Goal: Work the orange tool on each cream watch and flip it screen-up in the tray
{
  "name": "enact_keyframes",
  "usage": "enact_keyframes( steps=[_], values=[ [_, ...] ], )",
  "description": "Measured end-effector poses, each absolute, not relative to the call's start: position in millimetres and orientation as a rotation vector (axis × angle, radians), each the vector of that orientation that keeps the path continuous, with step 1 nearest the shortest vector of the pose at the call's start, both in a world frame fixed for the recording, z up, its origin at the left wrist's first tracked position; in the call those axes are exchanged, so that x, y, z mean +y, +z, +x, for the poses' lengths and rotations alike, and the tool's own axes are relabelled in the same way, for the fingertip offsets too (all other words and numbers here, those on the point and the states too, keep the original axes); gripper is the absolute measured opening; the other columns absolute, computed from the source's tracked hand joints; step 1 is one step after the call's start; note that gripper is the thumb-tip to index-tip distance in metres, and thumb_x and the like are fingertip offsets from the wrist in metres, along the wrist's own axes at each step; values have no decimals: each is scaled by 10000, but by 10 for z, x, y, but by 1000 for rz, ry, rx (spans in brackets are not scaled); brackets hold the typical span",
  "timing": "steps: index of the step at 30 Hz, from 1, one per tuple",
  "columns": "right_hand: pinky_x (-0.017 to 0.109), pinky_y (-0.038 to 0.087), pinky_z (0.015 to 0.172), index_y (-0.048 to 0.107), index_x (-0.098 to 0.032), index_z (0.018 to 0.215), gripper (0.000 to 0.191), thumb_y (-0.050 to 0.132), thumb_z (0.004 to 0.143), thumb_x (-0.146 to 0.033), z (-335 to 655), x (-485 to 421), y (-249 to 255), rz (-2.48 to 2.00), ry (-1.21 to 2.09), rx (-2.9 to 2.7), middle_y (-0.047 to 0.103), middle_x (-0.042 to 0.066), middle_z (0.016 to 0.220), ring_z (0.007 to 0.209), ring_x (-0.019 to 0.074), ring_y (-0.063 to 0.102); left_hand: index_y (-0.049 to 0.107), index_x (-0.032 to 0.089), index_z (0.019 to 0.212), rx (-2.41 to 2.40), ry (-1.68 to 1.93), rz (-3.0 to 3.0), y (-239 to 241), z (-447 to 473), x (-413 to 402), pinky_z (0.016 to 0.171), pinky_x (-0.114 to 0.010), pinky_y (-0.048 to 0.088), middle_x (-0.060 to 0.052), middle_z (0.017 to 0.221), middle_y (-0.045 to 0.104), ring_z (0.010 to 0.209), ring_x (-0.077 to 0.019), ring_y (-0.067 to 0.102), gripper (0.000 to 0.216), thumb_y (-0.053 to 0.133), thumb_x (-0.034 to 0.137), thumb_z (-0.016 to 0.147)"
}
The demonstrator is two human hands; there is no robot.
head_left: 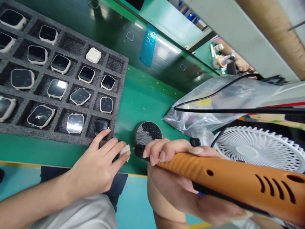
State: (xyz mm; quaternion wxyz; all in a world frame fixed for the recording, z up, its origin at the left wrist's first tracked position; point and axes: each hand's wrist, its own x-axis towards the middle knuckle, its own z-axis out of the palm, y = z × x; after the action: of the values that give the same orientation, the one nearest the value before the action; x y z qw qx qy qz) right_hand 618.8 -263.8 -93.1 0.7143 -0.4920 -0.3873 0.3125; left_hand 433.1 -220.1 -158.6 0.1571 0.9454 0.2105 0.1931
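My left hand (100, 163) pinches a small white watch casing (125, 150) against the green bench, fingers closed round it. My right hand (166, 152) is wrapped round an orange electric screwdriver (228, 181), whose black tip (138, 150) touches the casing. A round black screw dish (147, 132) sits just behind the tip. A grey foam tray (30, 95) at the left holds several square watch bodies in its pockets, screens up, with one white piece (93, 55) face down.
A white desk fan (257, 148) lies at the right behind the screwdriver. A clear plastic bag (224, 98) and black cables (238, 110) lie beside it. Another person's arm (238, 60) shows at the far bench. Blue tape (147, 44) sticks to the conveyor.
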Motion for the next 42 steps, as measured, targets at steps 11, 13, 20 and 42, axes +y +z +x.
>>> enact_keyframes(
  steps=[11,13,20,42],
  values=[
    [394,531,561,612,-343,1143,636,354,935,-885,6152,-2629,-971,-1082,694,-858,616,-40,808,619,157,586,712,210,1348,625,546,2723,-1600,4339,-2214,1325,-609,264,-90,1401,694,1278,-280,611,358,628,229,1001],
    [393,533,553,620,-337,1128,624,361,942,-874,6127,-2619,-974,-1086,685,-865,622,-38,798,613,159,591,712,210,1355,626,549,2733,-1604,4341,-2214,1320,-606,274,-87,1384,701,1258,-273,616,356,605,214,1015],
    [396,551,566,628,-342,1135,607,359,955,-856,6123,-2616,-986,-1099,678,-906,631,-37,790,623,164,614,719,217,1335,638,566,2740,-1615,4360,-2201,1308,-611,284,-83,1350,709,1230,-266,617,326,588,213,1036],
    [351,499,453,721,-317,1071,454,728,837,-706,6428,-2387,-1192,-773,603,-887,672,-43,734,500,164,560,630,75,1408,671,531,2767,-1376,4527,-2315,1063,-521,552,-117,1086,700,1022,-259,657,459,571,62,953]
  ],
)
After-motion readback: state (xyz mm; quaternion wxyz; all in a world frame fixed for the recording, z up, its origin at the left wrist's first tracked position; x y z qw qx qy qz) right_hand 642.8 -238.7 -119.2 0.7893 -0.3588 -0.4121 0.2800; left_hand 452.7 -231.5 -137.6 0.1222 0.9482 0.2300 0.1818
